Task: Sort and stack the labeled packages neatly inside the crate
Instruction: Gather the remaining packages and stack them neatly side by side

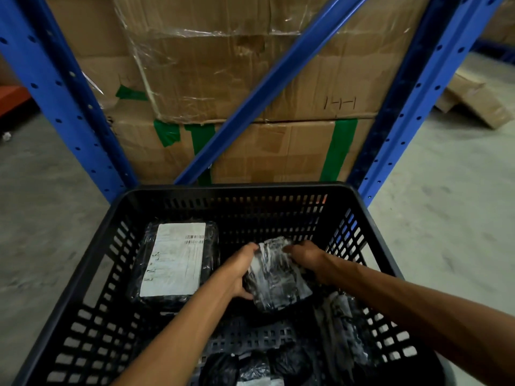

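Note:
A black slotted plastic crate (92, 263) fills the lower half of the head view. Inside it at the left lies a flat black package (174, 260) with a large white label facing up. Both hands are down in the crate's middle on a smaller black package (276, 280) wrapped in shiny clear tape. My left hand (237, 271) grips its left side and my right hand (309, 260) grips its upper right corner. Another taped black package (340, 330) leans against the right wall. More black bags (250, 366) lie at the near edge, partly hidden by my arms.
Directly behind the crate stands a blue steel rack (55, 87) with a diagonal brace, loaded with large cardboard boxes (250, 79) bearing green tape. Grey concrete floor lies on both sides. Flattened cardboard (476, 98) lies on the floor at the far right.

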Demonstrator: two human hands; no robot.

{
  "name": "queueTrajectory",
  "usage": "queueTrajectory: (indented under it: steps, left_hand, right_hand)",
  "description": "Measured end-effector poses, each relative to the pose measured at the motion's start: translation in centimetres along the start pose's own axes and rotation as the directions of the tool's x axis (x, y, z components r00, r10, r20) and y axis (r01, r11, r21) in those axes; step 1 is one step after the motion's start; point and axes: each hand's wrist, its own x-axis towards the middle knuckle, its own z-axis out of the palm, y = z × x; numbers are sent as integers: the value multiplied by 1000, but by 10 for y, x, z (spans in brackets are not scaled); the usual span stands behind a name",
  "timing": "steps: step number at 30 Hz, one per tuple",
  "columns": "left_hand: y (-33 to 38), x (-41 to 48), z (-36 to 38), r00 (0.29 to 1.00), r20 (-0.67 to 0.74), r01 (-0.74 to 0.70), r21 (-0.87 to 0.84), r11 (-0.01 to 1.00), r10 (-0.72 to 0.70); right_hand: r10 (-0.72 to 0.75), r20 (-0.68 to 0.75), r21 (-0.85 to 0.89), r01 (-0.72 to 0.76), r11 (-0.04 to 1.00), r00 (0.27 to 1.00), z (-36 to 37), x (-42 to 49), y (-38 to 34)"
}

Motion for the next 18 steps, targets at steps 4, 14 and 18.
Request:
queueTrajectory:
  steps: [4,14,18]
  left_hand:
    - [12,-34,-10,992,-25,-120,25,992,121]
    - [-1,-103,-47,887,-265,-461,-575,676,379]
    - [-14,-106,-49,767,-371,-641,-448,623,523]
  right_hand:
    - [-36,-29,155,40,987,999,-12,-42,-16]
    - [-89,-69,663,112,740,994,-37,-144,-59]
    - [-89,-138,624,156,765,986,-19,-152,-55]
